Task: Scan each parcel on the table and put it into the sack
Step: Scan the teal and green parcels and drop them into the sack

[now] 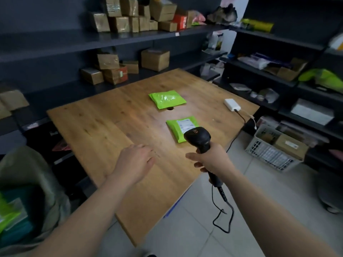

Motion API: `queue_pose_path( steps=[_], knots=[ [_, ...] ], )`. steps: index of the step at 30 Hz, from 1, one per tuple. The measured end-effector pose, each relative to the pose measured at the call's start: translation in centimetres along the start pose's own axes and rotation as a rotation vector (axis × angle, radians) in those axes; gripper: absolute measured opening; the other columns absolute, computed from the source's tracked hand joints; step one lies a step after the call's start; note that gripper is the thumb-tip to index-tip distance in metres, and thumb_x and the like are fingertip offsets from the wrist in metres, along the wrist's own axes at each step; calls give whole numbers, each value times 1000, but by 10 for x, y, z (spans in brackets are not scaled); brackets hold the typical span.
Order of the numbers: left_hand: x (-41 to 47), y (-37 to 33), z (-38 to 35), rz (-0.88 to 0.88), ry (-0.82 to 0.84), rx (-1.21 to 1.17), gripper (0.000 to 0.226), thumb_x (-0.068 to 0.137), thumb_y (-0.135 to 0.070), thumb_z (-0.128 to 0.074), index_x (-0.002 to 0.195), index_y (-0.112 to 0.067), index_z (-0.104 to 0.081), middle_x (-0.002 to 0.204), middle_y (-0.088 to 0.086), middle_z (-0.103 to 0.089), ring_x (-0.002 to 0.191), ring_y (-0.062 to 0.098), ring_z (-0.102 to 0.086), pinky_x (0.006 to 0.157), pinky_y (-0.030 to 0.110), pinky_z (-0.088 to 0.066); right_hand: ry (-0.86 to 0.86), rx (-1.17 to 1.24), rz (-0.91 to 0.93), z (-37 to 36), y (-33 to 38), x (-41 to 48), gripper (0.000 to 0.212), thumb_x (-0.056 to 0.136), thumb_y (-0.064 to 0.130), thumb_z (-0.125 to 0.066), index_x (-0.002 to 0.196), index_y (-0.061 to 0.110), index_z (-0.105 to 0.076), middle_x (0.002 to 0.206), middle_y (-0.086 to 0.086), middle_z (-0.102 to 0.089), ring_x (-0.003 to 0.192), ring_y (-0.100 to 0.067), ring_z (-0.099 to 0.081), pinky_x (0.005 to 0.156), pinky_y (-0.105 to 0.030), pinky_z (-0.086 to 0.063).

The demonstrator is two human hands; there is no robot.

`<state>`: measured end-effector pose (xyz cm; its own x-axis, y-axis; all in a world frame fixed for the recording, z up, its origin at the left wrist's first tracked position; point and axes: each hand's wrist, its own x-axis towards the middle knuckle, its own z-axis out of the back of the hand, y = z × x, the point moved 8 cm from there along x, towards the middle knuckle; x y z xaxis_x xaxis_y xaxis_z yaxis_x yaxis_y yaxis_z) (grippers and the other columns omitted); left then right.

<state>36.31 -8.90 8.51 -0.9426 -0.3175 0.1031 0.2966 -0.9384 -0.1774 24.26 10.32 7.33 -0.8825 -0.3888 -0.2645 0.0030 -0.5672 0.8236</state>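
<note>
Two green parcels lie on the wooden table (pixel 104 127). The far parcel (pixel 167 99) sits near the middle with no label showing. The near parcel (pixel 181 127) shows a white label, and the scanner's head covers its near right corner. My right hand (pixel 213 158) grips the handle of the black barcode scanner (pixel 199 139), which is held above the near parcel. My left hand (pixel 135 162) hovers over the table's near part with relaxed fingers, holding nothing. The grey-green sack (pixel 37 173) stands open at the lower left, with a green parcel (pixel 8 212) inside.
A white adapter (pixel 232 104) with a black cable lies at the table's right edge. Dark shelves with cardboard boxes (pixel 130 17) run behind and to the right. A white plastic basket (pixel 272 149) stands on the tiled floor by the right shelves. The scanner's cord hangs below my right hand.
</note>
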Motion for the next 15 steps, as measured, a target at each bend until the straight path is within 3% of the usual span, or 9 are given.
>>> queue_pose_path(
  steps=[6, 11, 15],
  knots=[
    [87, -22, -31, 20, 3, 15, 40, 92, -42, -51, 127, -24, -58, 125, 1, -61, 114, 24, -57, 89, 32, -44, -18, 27, -3, 37, -14, 92, 31, 69, 29, -85, 83, 22, -58, 69, 5, -66, 56, -10, -70, 51, -29, -55],
    [164, -21, -68, 82, 84, -33, 40, 91, -43, -53, 125, -23, -59, 124, 3, -61, 112, 26, -58, 91, 34, -46, -35, 12, -55, 51, -25, 178, 32, 71, 28, -83, 87, 19, -57, 71, -1, -67, 61, -17, -69, 59, -38, -58],
    [211, -21, -107, 156, 203, -48, 38, 91, -44, -53, 119, -19, -58, 124, 6, -60, 112, 28, -58, 89, 38, -49, 1, -45, -105, 51, -35, 237, 37, 72, 30, -82, 95, 11, -60, 82, -9, -69, 78, -32, -71, 70, -49, -59]
  ],
)
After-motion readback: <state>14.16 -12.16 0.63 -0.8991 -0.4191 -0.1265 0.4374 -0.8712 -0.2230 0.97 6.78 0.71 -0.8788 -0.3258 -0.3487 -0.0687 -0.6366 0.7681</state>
